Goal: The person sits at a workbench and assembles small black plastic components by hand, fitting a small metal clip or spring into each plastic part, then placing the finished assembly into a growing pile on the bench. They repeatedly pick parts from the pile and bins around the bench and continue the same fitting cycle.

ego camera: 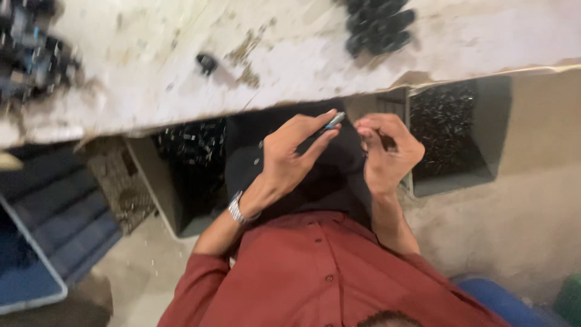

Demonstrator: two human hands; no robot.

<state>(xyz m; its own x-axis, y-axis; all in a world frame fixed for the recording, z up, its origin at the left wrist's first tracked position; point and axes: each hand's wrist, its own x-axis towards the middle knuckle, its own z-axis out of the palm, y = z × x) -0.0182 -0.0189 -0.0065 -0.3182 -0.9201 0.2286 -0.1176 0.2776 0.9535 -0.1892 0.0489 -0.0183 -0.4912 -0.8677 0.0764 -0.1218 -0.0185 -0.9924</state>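
A worn, pale workbench (pixel 290 66) with stained, scuffed paint runs across the view above the hands. On it, straight up from the right hand (pixel 387 154), lies a heap of small black parts (pixel 378 24). Up and to the left of the left hand (pixel 290 160) sits a single small black piece (pixel 206 63) (blurred, shape unclear). Far off to the left hand's side, at the bench's end, lies a dark jumble of parts (pixel 30 51).
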